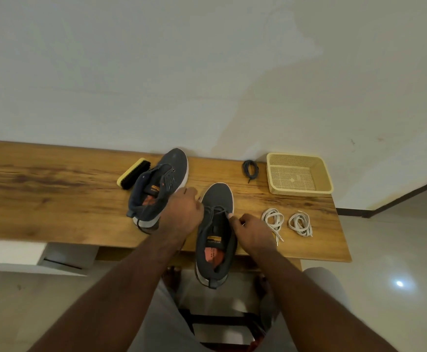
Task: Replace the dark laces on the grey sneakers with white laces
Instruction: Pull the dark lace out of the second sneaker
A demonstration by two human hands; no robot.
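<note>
Now both hands (182, 212) (250, 231) on the near sneaker (216, 224), fingers pinching its dark lace (213, 210) (still threaded).

Bare forearms, bare hands — light grey trousers (161, 323).

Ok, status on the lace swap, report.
Both hands, left and right, pulling dark lace from near sneaker. White laces untouched. Nothing blocking.

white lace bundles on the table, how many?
2. One coiled white lace bundle lies just right of the near grey sneaker; the other white bundle lies further right. None visible elsewhere.
</note>
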